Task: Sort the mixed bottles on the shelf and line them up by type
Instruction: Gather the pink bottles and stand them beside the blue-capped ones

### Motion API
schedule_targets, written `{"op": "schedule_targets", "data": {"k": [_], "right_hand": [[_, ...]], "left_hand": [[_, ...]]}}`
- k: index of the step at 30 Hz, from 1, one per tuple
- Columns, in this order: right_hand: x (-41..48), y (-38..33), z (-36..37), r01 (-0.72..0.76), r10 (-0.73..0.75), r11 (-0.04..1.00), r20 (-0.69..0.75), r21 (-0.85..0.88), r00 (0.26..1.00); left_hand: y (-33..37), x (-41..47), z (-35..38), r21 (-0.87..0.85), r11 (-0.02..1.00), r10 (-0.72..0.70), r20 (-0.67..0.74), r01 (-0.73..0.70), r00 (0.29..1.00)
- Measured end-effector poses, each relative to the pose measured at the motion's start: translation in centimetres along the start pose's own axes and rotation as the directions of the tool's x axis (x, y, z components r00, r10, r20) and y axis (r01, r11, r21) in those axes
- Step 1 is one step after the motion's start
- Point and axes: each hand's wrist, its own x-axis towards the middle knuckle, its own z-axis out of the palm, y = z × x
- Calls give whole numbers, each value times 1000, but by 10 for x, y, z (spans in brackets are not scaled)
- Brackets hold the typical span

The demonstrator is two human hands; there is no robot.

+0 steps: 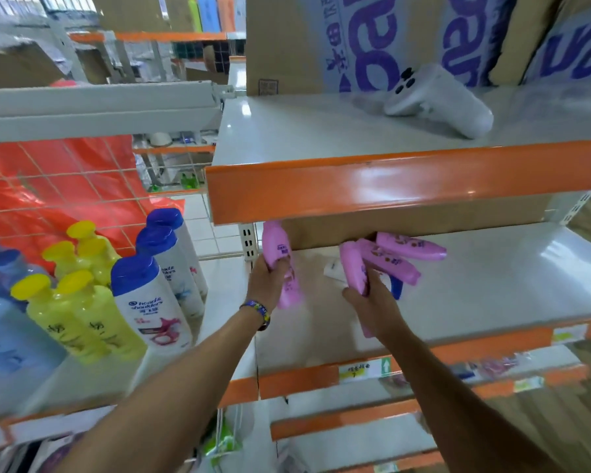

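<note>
Hands at frame centre: my left hand (268, 273) grips two pink bottles (280, 264), my right hand (369, 291) clutches another pink bottle (352, 268), gathered by type; two more pink ones (410, 249) lie just beyond on the shelf (492, 285).

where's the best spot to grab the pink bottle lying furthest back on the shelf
Probably around its middle, coming from the front and above. The pink bottle lies on its side, long axis left to right, its body exposed on the front. The right hand already holds other pink bottles, so it would need freeing first.
</note>
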Motion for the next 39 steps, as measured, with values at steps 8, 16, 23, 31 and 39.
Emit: {"op": "schedule_targets", "data": {"k": [8, 16, 23, 31, 39], "right_hand": [[2, -20, 14, -11, -24, 989, 235, 146, 972], [9, -27, 38, -43, -10, 985, 300, 169, 954], [16, -30, 54, -31, -69, 974, 426, 223, 902], [23, -32, 71, -76, -17, 957, 315, 279, 949], [19, -39, 87, 8, -98, 933, 232, 361, 968]], "left_hand": [[7, -39, -43, -108, 994, 22, 43, -17, 999], [10, -58, -76, -38, 997, 69, 57, -67, 996], [4, -65, -95, 0, 998, 55, 30, -55, 998], [0, -69, -105, 7, 998, 66, 29, -66, 997], [-6, -74, -104, 55, 991, 116, 50, -118, 992]]}}
